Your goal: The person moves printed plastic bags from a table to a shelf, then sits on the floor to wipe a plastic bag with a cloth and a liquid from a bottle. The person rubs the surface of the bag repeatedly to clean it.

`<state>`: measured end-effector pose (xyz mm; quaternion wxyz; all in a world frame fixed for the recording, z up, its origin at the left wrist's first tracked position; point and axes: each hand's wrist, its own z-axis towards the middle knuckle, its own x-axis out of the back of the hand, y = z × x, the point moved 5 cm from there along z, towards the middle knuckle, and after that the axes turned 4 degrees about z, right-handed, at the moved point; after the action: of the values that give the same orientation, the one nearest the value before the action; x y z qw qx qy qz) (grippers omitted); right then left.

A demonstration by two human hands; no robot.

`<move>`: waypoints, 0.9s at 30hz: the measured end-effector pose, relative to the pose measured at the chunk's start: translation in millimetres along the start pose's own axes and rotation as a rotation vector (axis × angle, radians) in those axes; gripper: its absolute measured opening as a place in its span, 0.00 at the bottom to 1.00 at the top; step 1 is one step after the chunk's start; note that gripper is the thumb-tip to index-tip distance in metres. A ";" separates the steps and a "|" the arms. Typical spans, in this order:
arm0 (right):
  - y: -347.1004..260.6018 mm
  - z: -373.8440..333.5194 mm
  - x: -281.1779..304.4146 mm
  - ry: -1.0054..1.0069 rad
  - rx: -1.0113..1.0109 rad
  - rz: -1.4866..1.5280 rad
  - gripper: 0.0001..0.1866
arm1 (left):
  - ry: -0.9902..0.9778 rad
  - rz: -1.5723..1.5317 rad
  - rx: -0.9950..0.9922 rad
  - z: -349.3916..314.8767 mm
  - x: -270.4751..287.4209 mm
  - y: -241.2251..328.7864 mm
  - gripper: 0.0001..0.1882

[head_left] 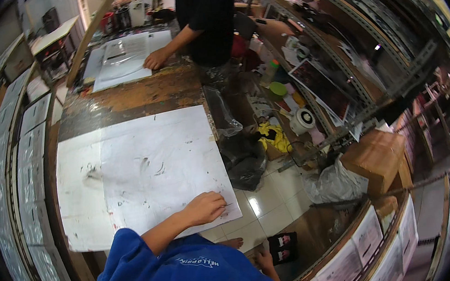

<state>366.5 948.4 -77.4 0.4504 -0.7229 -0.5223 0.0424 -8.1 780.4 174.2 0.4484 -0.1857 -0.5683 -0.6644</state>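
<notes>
My left hand [206,208] rests on the near right part of a large white sheet [151,165], its fingers curled in and nothing visible in them. Dark smudges and small stains mark the sheet, which covers the near end of the worn table. Down at my right side, my right hand [263,258] grips the left edge of a black piece of fabric [283,248] with two pink-and-white prints. That hand is partly hidden by my blue shirt [190,276], and its fingers are small in the picture.
Across the wooden table [138,97], another person's hand [156,59] lies by white sheets [117,58] under clear plastic. Racks with printed panels [34,177] line the left. At right stand a metal shelf [358,22], a cardboard box [376,158] and a rack of prints [352,253]. Black bags [243,160] lie beside the table.
</notes>
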 end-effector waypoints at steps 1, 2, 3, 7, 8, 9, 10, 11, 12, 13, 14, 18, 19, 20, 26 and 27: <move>0.9 11.1 -16.8 0.063 0.080 -0.060 0.22 | 0.009 -0.011 -0.004 -7.4 5.1 -3.0 0.09; -11.5 8.5 -40.3 0.047 0.088 0.024 0.22 | 0.018 -0.005 0.019 -20.7 12.2 -7.8 0.09; -52.2 0.7 -65.5 0.015 0.096 0.104 0.22 | 0.035 0.000 0.031 -36.3 18.9 -11.1 0.09; -50.2 -11.5 -126.7 -0.120 0.156 -0.040 0.23 | 0.072 -0.017 0.024 -83.5 32.8 -13.1 0.08; -50.9 -21.5 -139.9 -0.169 0.133 -0.090 0.24 | 0.081 0.003 0.043 -98.1 38.8 -15.6 0.07; -63.1 -39.0 -147.0 -0.218 0.112 -0.148 0.24 | 0.096 0.001 0.066 -111.3 43.7 -18.6 0.08; -70.1 -50.1 -154.1 -0.267 0.092 -0.208 0.25 | 0.112 0.000 0.089 -122.7 48.2 -20.9 0.09; -57.8 -53.5 -154.5 -0.257 0.069 -0.224 0.24 | 0.131 -0.012 0.096 -128.7 52.0 -22.2 0.10; -41.2 -59.1 -155.0 -0.252 0.048 -0.238 0.23 | 0.135 -0.008 0.105 -134.6 55.9 -24.7 0.09; -10.2 -59.3 -151.3 -0.236 0.025 -0.258 0.23 | 0.145 -0.012 0.107 -137.3 58.6 -27.8 0.09; 29.0 -54.4 -148.0 -0.266 0.029 -0.311 0.22 | 0.157 -0.021 0.105 -138.4 61.6 -29.3 0.09; 54.7 -67.2 -119.6 -0.270 0.028 -0.393 0.19 | 0.362 0.088 0.178 -148.3 90.8 -34.4 0.08; 21.8 -85.5 -111.2 -0.241 0.018 -0.379 0.18 | 0.410 0.123 0.206 -151.8 97.8 -38.2 0.10; 8.5 -95.2 -104.4 -0.209 0.009 -0.327 0.18 | 0.455 0.148 0.224 -152.3 105.1 -40.0 0.11; 62.3 -73.1 -99.8 -0.072 -0.082 -0.134 0.20 | 0.652 0.465 0.306 -150.7 163.1 -60.4 0.23; 19.7 -91.5 -113.3 -0.070 -0.183 -0.004 0.20 | 0.647 0.543 0.359 -154.8 175.2 -67.7 0.24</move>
<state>378.2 802.0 -83.5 0.3641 -0.7579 -0.5410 0.0189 -114.7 567.1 222.7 0.7858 -0.0303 -0.4359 -0.4376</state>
